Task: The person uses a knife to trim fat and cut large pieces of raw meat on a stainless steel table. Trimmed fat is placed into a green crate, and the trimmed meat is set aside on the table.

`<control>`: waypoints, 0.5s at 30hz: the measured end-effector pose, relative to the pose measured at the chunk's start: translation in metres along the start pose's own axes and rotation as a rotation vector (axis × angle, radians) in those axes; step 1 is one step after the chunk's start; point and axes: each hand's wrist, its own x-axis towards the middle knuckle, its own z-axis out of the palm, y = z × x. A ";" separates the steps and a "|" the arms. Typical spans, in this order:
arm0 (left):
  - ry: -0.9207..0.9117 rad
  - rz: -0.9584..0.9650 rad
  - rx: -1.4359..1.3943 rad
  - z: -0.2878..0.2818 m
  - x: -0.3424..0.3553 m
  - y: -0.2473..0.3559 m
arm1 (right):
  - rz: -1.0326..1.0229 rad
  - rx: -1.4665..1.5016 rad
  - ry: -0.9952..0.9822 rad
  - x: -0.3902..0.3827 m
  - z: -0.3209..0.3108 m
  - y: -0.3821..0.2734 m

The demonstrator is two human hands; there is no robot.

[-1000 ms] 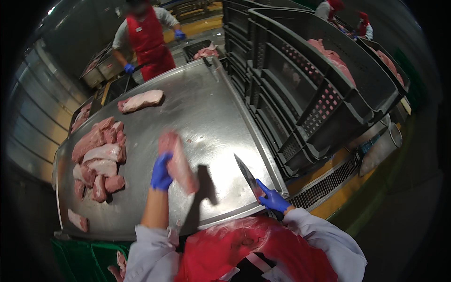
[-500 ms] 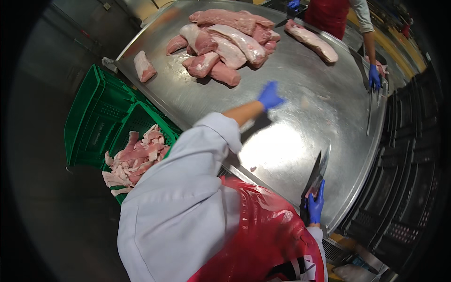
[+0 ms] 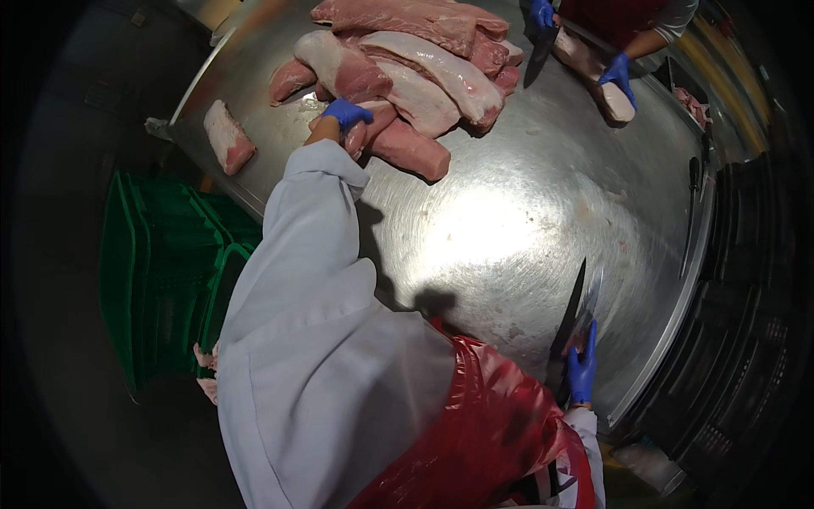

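Note:
My left hand (image 3: pixel 346 116) reaches to the pile of pink meat pieces (image 3: pixel 411 153), its fingers closed on a piece at the pile's near side, partly hidden by the hand. White fat (image 3: pixel 415 102) covers several pieces. My right hand (image 3: pixel 582 365) rests low on the right of the steel table (image 3: pixel 509 220), gripping a knife (image 3: pixel 583 318) whose blade points away from me. A separate fat-capped piece (image 3: pixel 227 136) lies left of the pile.
A co-worker's gloved hands (image 3: pixel 616 76) are on a long piece (image 3: pixel 593 72) at the far right, beside a knife. Another knife (image 3: pixel 691 195) lies along the right edge. Black crates (image 3: pixel 746 322) stand rightward, a green crate (image 3: pixel 144 271) with meat scraps at left.
My left hand held a long piece, then was open and empty; now it grips meat at the pile. The co-worker has taken hold of the separate far piece. The view has turned.

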 end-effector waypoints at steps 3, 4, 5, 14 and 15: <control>0.058 0.016 -0.079 0.007 -0.001 -0.018 | -0.034 0.018 -0.001 0.004 0.008 0.015; 0.063 0.007 -0.089 0.014 -0.008 -0.019 | -0.074 0.032 0.015 0.003 0.009 0.021; 0.024 -0.084 -0.099 0.019 -0.019 0.001 | -0.157 0.054 0.059 -0.002 0.013 0.033; 0.064 -0.045 -0.319 0.041 -0.087 0.036 | -0.059 0.340 0.135 -0.059 -0.011 0.034; 0.131 -0.036 -0.192 0.049 -0.085 0.033 | -0.034 0.355 0.127 -0.066 -0.018 0.029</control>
